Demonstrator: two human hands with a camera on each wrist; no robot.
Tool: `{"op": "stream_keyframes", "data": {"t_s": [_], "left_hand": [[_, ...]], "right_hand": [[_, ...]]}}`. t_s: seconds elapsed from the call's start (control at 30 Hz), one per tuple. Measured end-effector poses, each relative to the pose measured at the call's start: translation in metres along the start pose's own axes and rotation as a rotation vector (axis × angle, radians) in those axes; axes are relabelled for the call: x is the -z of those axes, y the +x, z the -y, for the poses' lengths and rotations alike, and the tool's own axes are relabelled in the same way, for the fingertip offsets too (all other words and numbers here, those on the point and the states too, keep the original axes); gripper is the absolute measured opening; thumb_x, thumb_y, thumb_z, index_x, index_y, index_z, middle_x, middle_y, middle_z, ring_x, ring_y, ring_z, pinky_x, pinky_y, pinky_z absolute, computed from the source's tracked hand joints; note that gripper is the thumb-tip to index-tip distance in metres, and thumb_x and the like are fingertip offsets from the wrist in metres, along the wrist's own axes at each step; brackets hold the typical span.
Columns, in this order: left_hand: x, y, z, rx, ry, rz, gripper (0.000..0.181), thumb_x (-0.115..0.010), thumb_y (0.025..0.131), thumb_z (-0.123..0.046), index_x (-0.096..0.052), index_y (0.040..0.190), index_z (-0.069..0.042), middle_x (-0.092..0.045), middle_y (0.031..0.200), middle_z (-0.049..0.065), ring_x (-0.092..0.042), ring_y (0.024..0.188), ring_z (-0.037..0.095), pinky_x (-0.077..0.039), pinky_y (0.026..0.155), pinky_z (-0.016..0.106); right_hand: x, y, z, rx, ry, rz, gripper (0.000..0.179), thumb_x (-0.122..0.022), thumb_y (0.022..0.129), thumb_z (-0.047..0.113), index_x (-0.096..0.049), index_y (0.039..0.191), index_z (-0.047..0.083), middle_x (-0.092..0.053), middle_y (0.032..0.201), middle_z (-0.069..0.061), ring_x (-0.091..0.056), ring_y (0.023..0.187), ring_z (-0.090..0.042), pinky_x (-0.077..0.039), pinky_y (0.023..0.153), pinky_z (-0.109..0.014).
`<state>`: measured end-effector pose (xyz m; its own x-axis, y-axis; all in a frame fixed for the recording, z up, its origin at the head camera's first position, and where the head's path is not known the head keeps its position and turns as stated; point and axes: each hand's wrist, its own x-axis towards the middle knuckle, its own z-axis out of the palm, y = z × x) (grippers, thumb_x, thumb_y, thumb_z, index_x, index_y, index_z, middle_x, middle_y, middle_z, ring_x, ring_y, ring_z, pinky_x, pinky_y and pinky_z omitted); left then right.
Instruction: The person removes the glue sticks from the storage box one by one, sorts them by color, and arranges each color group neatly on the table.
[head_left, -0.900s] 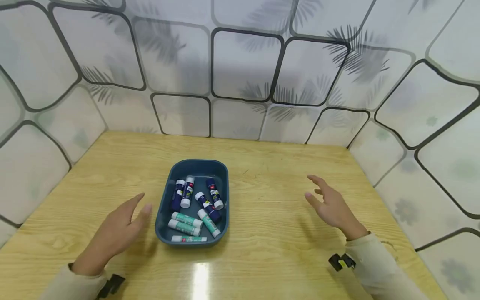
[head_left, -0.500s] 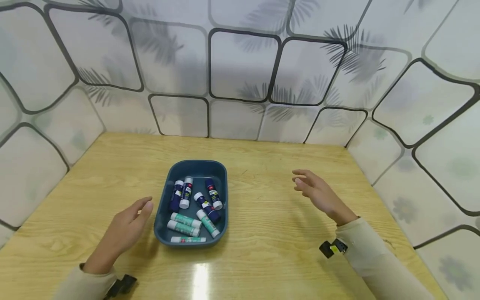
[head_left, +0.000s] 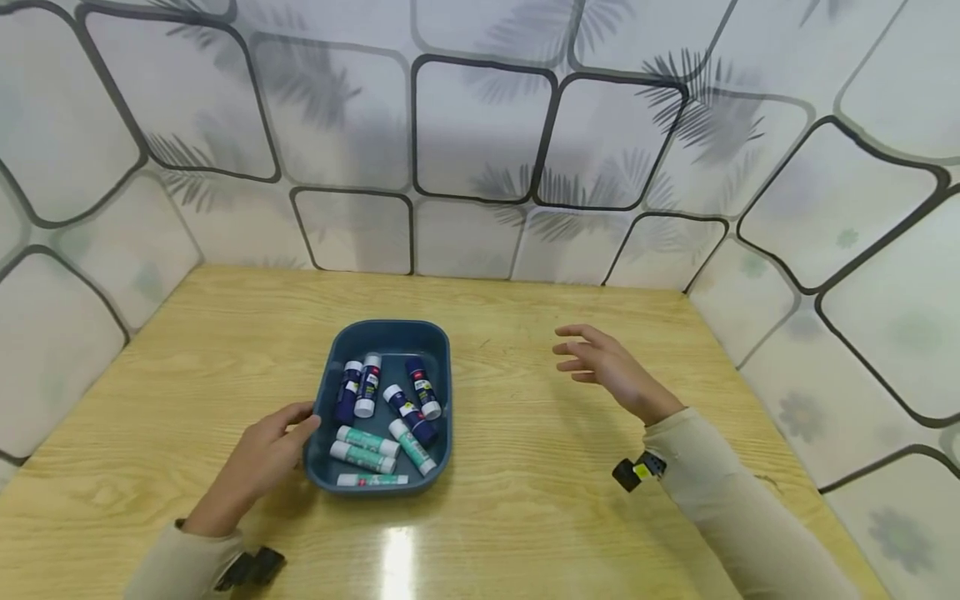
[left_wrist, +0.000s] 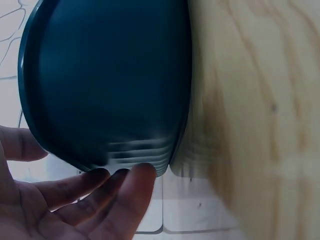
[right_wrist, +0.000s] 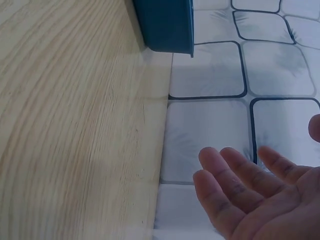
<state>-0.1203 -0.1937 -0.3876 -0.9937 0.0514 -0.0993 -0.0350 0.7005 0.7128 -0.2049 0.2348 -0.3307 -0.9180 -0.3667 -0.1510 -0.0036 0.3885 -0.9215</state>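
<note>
A dark blue plastic bin (head_left: pixel 393 333) sits on the wooden table, left of centre. Inside lie several glue sticks: navy ones with white parts, such as one navy glue stick (head_left: pixel 409 414), and green-and-white ones, such as one green glue stick (head_left: pixel 412 447). My left hand (head_left: pixel 258 458) is at the bin's left side, thumb tip at the rim. In the left wrist view its other fingers (left_wrist: pixel 142 182) extend along the ribbed outer wall. My right hand (head_left: pixel 611 371) hovers over the table right of the bin, fingers spread and slightly bent, holding nothing.
The wooden table (head_left: pixel 510 467) is bounded at the back and both sides by patterned panels, including the back panel (head_left: pixel 480 125). Each forearm carries a small black device; the right wrist device (head_left: pixel 637 471) has a yellow-green patch.
My left hand has moved right, up to the bin's left rim. The right hand has moved left and farther from me, its fingers spreading. The bin and glue sticks stay put.
</note>
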Motion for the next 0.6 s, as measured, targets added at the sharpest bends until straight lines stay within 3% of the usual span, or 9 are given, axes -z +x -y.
{"op": "stream_keyframes", "data": {"t_s": [0.27,0.6], "left_hand": [[0.002,0.000,0.001,0.006,-0.120,0.040,0.050,-0.052,0.094,-0.012,-0.042,0.138,0.011,-0.049,0.134,0.030,-0.063,0.100,0.030,-0.052,0.070,0.032],[0.002,0.000,-0.001,0.018,-0.187,0.093,0.056,-0.052,0.089,-0.007,-0.038,0.140,0.012,-0.044,0.138,0.031,-0.058,0.111,0.038,-0.055,0.071,0.034]], "right_hand": [[-0.009,0.013,0.006,-0.007,0.080,0.026,0.050,-0.036,0.105,0.034,-0.034,0.145,0.004,-0.044,0.140,-0.024,-0.046,0.125,-0.042,-0.037,0.105,-0.053],[-0.020,0.024,0.013,0.004,0.104,0.059,0.051,-0.033,0.105,0.038,-0.035,0.145,0.005,-0.044,0.140,-0.024,-0.045,0.126,-0.044,-0.037,0.105,-0.052]]}}
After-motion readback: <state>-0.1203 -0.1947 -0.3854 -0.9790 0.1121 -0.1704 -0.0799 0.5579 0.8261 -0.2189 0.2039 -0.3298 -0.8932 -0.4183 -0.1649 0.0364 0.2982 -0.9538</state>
